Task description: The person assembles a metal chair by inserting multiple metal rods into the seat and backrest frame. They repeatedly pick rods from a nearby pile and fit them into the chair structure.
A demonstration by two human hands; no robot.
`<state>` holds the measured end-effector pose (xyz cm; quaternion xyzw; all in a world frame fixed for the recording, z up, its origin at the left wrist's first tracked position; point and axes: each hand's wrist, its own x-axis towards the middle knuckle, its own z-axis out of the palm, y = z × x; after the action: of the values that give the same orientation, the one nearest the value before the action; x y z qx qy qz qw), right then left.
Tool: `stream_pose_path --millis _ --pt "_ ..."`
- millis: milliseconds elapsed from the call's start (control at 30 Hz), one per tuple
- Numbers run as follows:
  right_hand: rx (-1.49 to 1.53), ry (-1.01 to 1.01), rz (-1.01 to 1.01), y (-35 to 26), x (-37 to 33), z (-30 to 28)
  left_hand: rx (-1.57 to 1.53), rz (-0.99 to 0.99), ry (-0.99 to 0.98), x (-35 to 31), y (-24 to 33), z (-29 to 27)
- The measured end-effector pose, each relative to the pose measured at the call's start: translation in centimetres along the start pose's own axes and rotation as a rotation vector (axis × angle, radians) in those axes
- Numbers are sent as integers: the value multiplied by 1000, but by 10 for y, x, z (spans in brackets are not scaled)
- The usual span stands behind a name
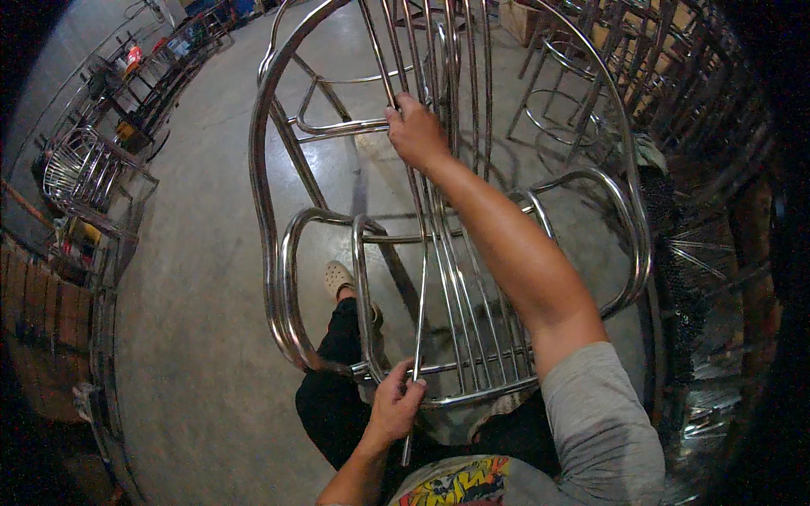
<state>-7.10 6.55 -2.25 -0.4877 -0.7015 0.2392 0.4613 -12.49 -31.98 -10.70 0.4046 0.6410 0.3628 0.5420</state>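
Here, our left hand (394,411) pinched a slim metal rod (421,316) rising along the chair frame (260,169) to our right hand (418,135), which seemingly gripped it too. We judged it light, stiff, slick, best held near both ends.

Dim light leaves glints on the metal tubes (361,278) below the fingers (406,102) of the right hand (419,139) and a pale sheen on the floor (211,169) to their left; farther out, straight edges bow and grainy corners turn black.
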Motion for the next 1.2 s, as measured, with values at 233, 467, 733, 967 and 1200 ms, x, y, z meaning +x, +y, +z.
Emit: stream_pose_path --millis 233,467,733,967,1200 --pt "-67 8 124 -10 8 20 -47 33 98 6 -1 14" --pt "-256 -73 73 -44 -8 -6 348 148 226 11 -2 26" --pt "779 -636 662 -47 -357 -153 283 175 162 21 -2 26" --pt "1573 -202 1277 28 -456 -105 258 176 156 28 -16 27" --pt "1285 -57 1217 38 -439 -90 285 246 160 68 -18 29"
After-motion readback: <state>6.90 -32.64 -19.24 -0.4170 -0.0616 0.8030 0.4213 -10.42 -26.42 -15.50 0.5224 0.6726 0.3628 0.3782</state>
